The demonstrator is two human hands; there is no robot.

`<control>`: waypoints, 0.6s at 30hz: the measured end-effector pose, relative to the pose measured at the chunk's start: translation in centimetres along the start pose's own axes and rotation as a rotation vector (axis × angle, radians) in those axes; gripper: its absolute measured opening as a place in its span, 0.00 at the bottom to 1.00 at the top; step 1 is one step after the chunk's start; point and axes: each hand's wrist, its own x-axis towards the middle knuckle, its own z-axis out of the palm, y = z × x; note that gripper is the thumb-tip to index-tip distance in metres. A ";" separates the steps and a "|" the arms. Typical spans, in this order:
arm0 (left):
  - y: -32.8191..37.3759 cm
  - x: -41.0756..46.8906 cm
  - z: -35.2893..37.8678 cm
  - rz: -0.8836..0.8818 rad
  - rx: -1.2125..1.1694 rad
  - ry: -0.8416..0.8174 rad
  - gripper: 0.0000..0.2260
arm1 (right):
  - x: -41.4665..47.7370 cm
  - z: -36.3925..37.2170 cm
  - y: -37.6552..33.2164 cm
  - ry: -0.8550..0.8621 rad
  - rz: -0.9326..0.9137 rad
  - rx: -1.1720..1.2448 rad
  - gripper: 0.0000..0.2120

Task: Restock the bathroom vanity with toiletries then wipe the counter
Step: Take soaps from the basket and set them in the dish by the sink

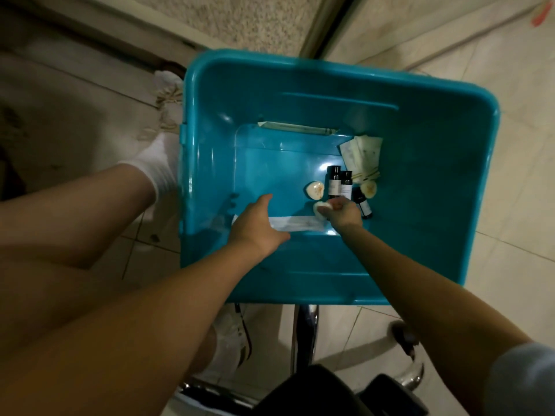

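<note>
Teal plastic bin (450,181), deep and steep-walled, seen from above with a person reaching both bare arms in over its near edge.

Left hand (258,223): lies back-up above a flat white packet (300,227) that runs along the near edge of the bin floor. Its thumb is stretched out; the fingers are hidden, so whether they grip the packet cannot be told.

Right hand (345,211): fingers curled, pinching a small round white item (320,209) just above the floor, right of centre.

The toiletries crowd the right side of the bin floor. Two dark bottles (334,183) stand side by side just beyond the right hand, and a third dark bottle (364,207) lies beside its knuckles. Two pale round pieces (315,189) flank the bottles, and pale sachets (362,151) lean in the far right corner. A long flat box (297,129) lies against the far edge.

Bare teal floor shows across the left and middle, between the far box and the near packet.
</note>
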 end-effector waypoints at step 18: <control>5.8 -11.0 -2.3 0.028 -0.557 0.196 0.19 | -18.9 -5.5 -8.9 -0.387 -0.318 0.621 0.07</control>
